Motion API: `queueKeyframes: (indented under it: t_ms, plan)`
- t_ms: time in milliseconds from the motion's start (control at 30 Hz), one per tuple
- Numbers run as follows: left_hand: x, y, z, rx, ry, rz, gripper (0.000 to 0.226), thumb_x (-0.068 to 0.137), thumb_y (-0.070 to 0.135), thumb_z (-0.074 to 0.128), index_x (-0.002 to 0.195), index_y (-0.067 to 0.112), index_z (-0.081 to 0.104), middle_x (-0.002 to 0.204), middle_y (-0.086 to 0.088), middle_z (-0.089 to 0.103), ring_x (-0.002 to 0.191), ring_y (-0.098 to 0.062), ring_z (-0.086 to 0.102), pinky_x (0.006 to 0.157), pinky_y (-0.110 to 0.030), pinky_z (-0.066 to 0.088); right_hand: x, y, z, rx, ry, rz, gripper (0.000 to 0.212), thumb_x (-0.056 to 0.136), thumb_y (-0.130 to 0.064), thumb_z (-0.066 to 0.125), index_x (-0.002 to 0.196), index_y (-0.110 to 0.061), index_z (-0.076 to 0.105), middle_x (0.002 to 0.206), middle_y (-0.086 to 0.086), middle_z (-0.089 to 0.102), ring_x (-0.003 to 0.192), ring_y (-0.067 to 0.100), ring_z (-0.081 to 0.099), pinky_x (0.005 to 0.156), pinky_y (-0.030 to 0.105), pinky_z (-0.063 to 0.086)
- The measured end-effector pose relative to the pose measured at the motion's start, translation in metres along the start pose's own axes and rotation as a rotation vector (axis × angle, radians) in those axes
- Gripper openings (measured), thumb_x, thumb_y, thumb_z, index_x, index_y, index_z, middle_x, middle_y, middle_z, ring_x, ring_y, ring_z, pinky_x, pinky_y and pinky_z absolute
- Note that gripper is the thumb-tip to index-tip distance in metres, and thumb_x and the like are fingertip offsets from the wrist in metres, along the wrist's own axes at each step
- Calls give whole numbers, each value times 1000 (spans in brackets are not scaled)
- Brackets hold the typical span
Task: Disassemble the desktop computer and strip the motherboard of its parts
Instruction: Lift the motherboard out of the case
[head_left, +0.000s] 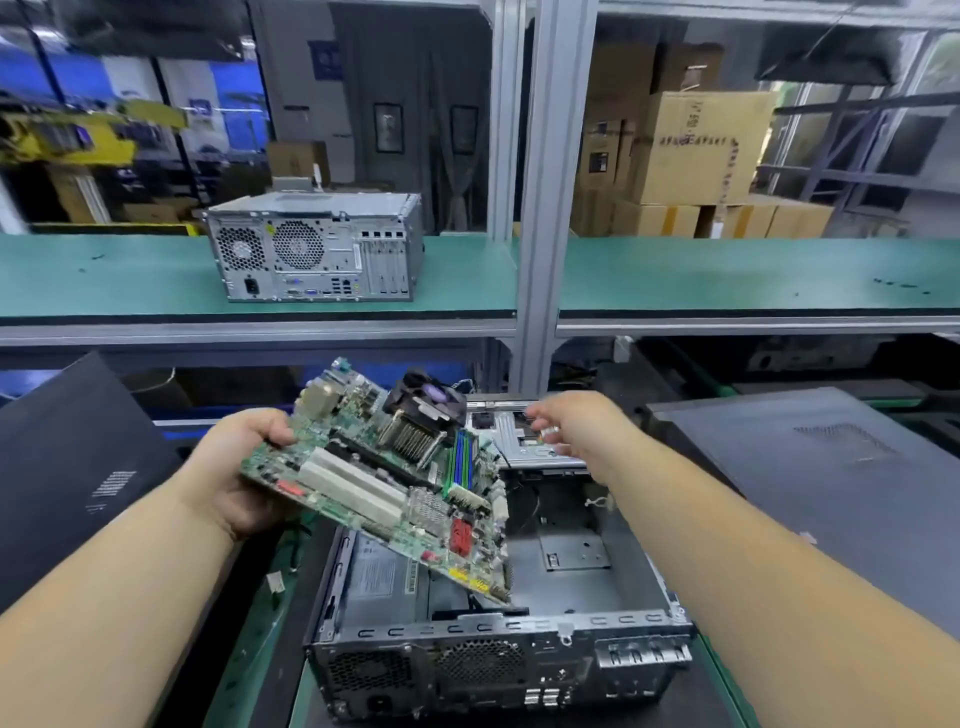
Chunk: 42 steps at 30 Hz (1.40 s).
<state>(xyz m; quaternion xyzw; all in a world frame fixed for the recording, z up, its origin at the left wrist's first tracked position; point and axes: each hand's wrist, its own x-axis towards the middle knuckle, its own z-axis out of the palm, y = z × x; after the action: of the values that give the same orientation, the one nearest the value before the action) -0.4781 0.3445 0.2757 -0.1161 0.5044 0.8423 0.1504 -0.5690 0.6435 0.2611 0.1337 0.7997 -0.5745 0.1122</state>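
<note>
Holding the motherboard (384, 478) clear of the open case (498, 613), I grip its far-left edge with my left hand (244, 467), fingers curled under the board and thumb on top. The board hangs tilted above the left half of the case, its near-right corner lowest and close over the chassis floor. My right hand (566, 426) reaches out over the far end of the case near the raised drive bracket (519, 441); its fingers are blurred, and I cannot tell whether they pinch anything.

Done, as I judge it: the side cover is off, and the board is free of the case, whose right bay shows bare metal floor. Left to do: the board is still fully populated, with the heatsink and fan (421, 415), the memory sticks (464, 457) in their blue and green slots, and the white expansion slots (353, 483) all in place. The power supply (379, 577) remains in the near-left of the case. A second, closed computer (317, 249) stands on the far shelf (727, 280), untouched.
</note>
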Motion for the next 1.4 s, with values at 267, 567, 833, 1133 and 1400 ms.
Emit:
queueKeyframes:
  t_ms: [267,567,833,1133,1400]
  plan:
    - [10,-22,-40,0,-24,-21,66,9,7,74,74,-5,73,78,-25,69,61,-38,68,52,-46,58,23,63,27,-340,52,-211,20,93,-13,53,105,-21,68,100,-5,60,80,19,59,64,27,46]
    - [20,-34,-46,44,-45,-101,63,15,9,73,77,-5,73,82,-25,68,61,-35,67,55,-39,59,42,67,41,-686,100,-353,15,91,-27,63,101,-19,70,103,0,66,94,23,62,80,35,53]
    - [25,-31,-52,49,-92,-117,54,18,9,75,71,-4,72,78,-25,68,61,-35,67,55,-38,58,35,94,39,-842,20,-256,18,88,-32,64,81,-20,76,79,1,72,73,18,65,62,26,51]
    - [29,-30,-53,42,-60,-106,34,46,10,49,68,-6,70,81,-26,67,62,-35,67,57,-37,59,38,104,37,-811,-39,-316,14,91,-30,68,99,-21,75,96,-1,72,89,18,65,81,31,52]
    - [31,-32,-57,88,21,-118,46,65,13,29,68,-3,72,81,-23,68,62,-34,67,57,-36,58,35,109,37,-848,-15,-371,10,92,-30,66,90,-22,70,87,-1,71,79,18,62,67,26,43]
